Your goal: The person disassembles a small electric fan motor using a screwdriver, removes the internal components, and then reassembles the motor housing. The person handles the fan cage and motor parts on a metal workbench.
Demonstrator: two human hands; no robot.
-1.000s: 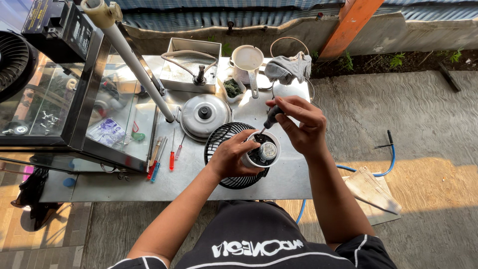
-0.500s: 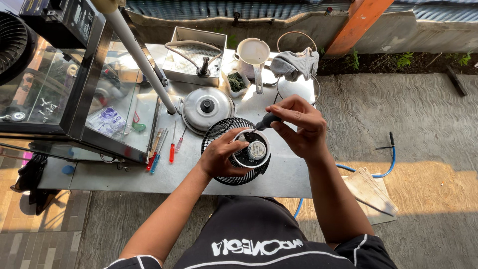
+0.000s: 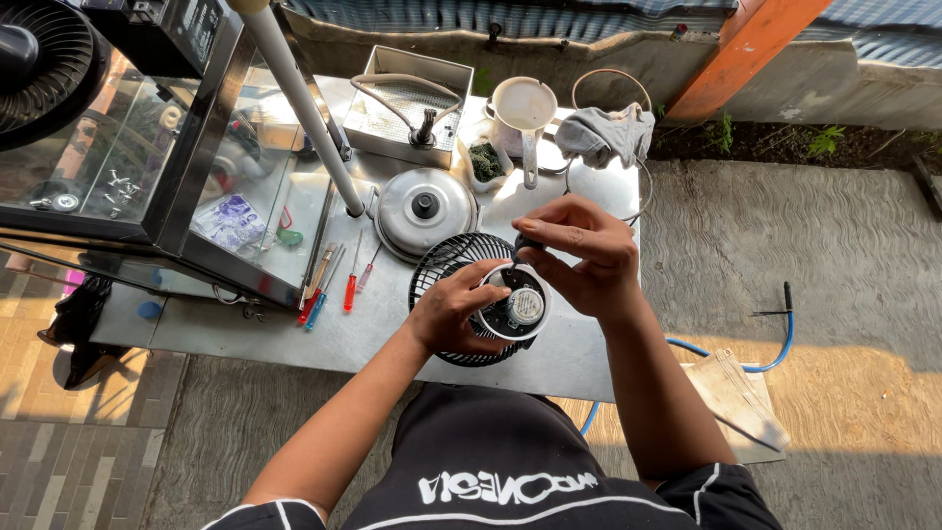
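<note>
A small round fan motor (image 3: 519,307) with a white rim and a metal centre sits over a black wire fan grille (image 3: 446,265) on the metal table (image 3: 294,329). My left hand (image 3: 451,314) wraps around the motor's left side. My right hand (image 3: 584,253) hovers just above the motor, fingers pinched on a dark-handled tool (image 3: 523,242) whose tip points down at the motor's rim. Most of the tool is hidden by my fingers.
Several screwdrivers (image 3: 334,280) lie left of the grille. Behind it are a metal pot lid (image 3: 425,208), a metal tray (image 3: 407,108), a white jug (image 3: 523,106), a grey rag (image 3: 608,132) and wire rings. A glass cabinet (image 3: 147,167) stands at left, a blue hose (image 3: 765,348) at right.
Both hands with the motor stay over the grille. My right hand has shifted slightly, turning the tool at the motor's rim. The view has moved a little.
</note>
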